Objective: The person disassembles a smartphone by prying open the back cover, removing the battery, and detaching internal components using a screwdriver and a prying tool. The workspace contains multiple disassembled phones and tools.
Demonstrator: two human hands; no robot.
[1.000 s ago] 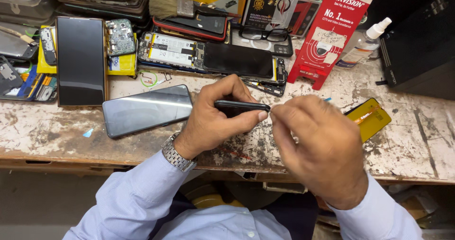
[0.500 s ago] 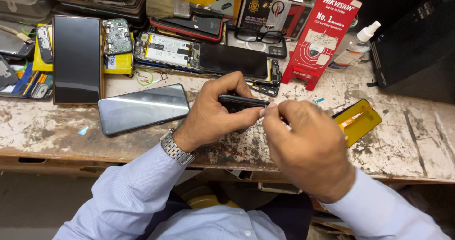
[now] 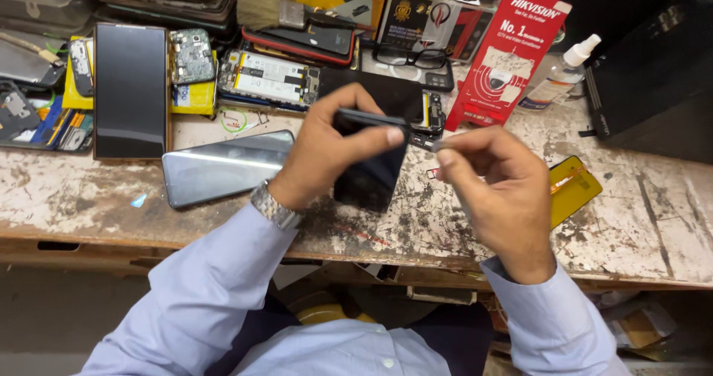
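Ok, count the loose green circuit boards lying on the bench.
1. A single green circuit board lies at the back left, between the tall black glass panel and the opened phone with its white battery. Others may be hidden in the stacked clutter.

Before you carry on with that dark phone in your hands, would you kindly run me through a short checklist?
1. Left hand grips the dark rectangular phone firmly: ok.
2. Right hand is pinched close beside the phone's upper edge: ok.
3. What the right fingertips hold: cannot tell, too small.
4. Phone held above the worn white-painted wooden bench, not resting on it: ok.
5. Grey glossy back cover lies flat, apart from the hands: ok.
6. Yellow flat pouch sits well inside the bench edge: ok.
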